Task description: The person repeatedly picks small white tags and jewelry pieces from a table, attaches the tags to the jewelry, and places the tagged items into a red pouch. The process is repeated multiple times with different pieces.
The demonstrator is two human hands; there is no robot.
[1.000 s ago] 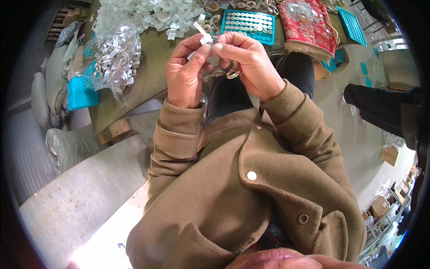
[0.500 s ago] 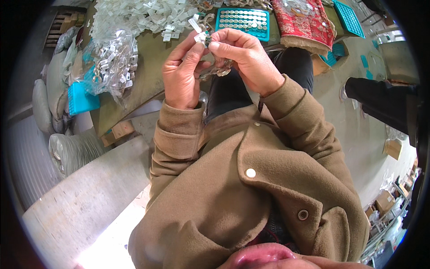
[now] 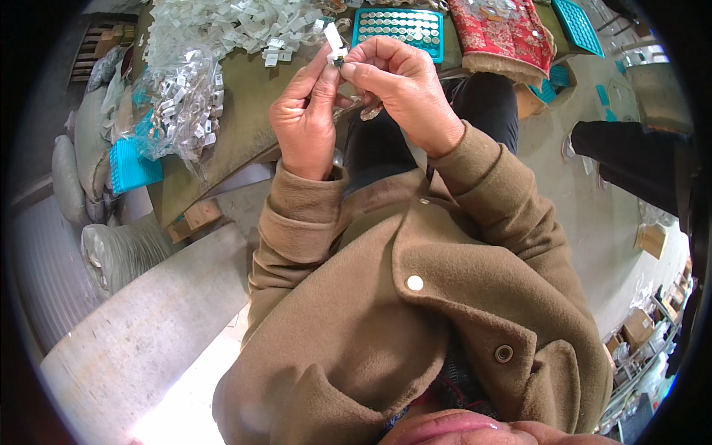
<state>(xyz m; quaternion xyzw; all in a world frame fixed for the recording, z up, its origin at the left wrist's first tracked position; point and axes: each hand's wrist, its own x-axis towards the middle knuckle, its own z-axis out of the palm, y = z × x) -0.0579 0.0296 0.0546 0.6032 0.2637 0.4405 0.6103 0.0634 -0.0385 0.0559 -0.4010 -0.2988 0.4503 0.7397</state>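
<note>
Both hands are raised above the counter, fingertips meeting. The left hand and right hand together pinch a small white clip, which stands upright between the thumbs and forefingers; each grip is closed tight on it. A dark part sits at the clip's lower end, too small to identify. On the counter beyond the hands: a pile of white clips, a clear bag of clips at the left, a teal tray holding rows of round parts, and a red cloth to its right.
</note>
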